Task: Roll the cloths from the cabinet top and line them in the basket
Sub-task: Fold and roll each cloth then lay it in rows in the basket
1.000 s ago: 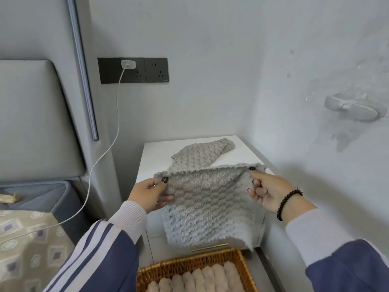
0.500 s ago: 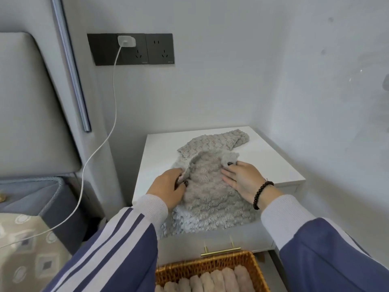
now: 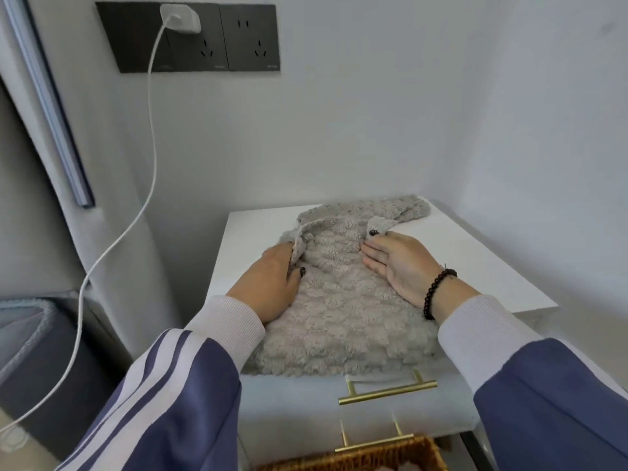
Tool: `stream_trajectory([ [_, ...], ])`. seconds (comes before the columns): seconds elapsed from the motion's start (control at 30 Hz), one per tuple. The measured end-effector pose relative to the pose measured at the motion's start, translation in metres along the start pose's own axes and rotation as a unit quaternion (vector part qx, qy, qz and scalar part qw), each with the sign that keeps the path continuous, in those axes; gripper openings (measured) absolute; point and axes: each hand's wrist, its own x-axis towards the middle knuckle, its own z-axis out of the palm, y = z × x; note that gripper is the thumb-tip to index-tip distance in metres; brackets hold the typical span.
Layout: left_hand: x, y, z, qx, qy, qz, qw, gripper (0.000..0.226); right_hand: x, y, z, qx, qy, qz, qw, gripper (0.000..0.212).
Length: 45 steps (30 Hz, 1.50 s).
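Two grey cloths (image 3: 343, 311) (image 3: 404, 212), one cabinet (image 3: 475, 266), one basket (image 3: 390, 453), two hands (image 3: 272, 283) (image 3: 401, 266).

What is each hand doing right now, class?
Left hand: pinching the grey cloth's folded left edge.
Right hand: open, fingers straight, resting flat on the cloth.

View: one head-worn wide-angle camera, the only view, so nothing is shared with a second one.
Position: above and just in front of the white cabinet (image 3: 482, 266), close over it.
Direction: forward and steeply down, toward the wall corner behind the cabinet.
Nearness: the sleeves fill the lower corners; the left hand (image 3: 272, 283) and right hand (image 3: 401, 266) sit near frame centre.
Edges: socket panel (image 3: 200, 37) at the top, basket (image 3: 360, 458) rim cut off at the bottom.
Distortion: straight lines bow toward the left edge.
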Motion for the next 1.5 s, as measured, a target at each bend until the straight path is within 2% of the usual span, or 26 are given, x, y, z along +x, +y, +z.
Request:
stream_trajectory([
  [0.23,0.025,-0.019,0.002,-0.004,0.024,0.001,1.0,0.027,0.038,-0.004,0.003,-0.079,0.01,-0.023,0.997,0.052],
  [0.33,0.035,-0.022,0.003,-0.037,0.049,-0.012,0.998,0.035,0.051,-0.005,0.004,-0.047,0.012,-0.026,0.998,0.051],
  [0.4,0.037,-0.026,0.001,-0.12,0.077,-0.038,0.989,0.046,0.055,-0.007,0.001,0.01,0.006,-0.021,1.0,0.052],
  [0.47,0.036,-0.034,-0.002,-0.242,0.123,-0.069,0.96,0.041,0.054,-0.006,-0.001,0.067,-0.004,-0.003,0.998,0.044],
  [0.53,0.032,-0.04,-0.004,-0.339,0.167,-0.1,0.92,0.022,0.052,-0.006,-0.005,0.098,0.001,0.0,0.995,0.039],
  [0.63,0.025,-0.036,-0.008,-0.49,0.17,-0.126,0.846,0.014,0.043,-0.01,-0.011,0.156,-0.002,0.007,0.988,0.065],
  [0.73,0.013,-0.033,-0.015,-0.577,0.177,-0.141,0.785,0.014,0.028,-0.024,-0.019,0.181,0.013,0.03,0.983,0.065],
  [0.87,-0.01,-0.04,-0.033,-0.583,0.173,-0.165,0.776,0.014,-0.006,-0.048,-0.024,0.073,0.043,0.056,0.995,0.018],
  [0.97,-0.029,-0.039,-0.051,-0.599,0.131,-0.172,0.771,0.013,-0.031,-0.053,-0.026,-0.004,0.038,0.063,0.997,0.01],
  [1.07,-0.045,-0.027,-0.065,-0.644,0.093,-0.202,0.732,0.013,-0.056,-0.055,-0.029,-0.041,0.065,0.074,0.994,0.003],
  [1.13,-0.059,-0.017,-0.069,-0.632,0.082,-0.218,0.739,0.015,-0.072,-0.055,-0.031,-0.071,0.09,0.08,0.99,0.008],
  [1.23,-0.076,-0.003,-0.067,-0.531,0.099,-0.227,0.81,0.02,-0.087,-0.049,-0.033,-0.125,0.111,0.085,0.982,0.016],
  [1.27,-0.079,0.002,-0.066,-0.507,0.112,-0.23,0.823,0.025,-0.09,-0.046,-0.033,-0.147,0.112,0.086,0.979,0.018],
  [1.5,-0.096,0.003,-0.061,-0.443,0.123,-0.239,0.855,0.047,-0.108,-0.031,-0.037,-0.298,0.075,0.032,0.951,0.024],
])
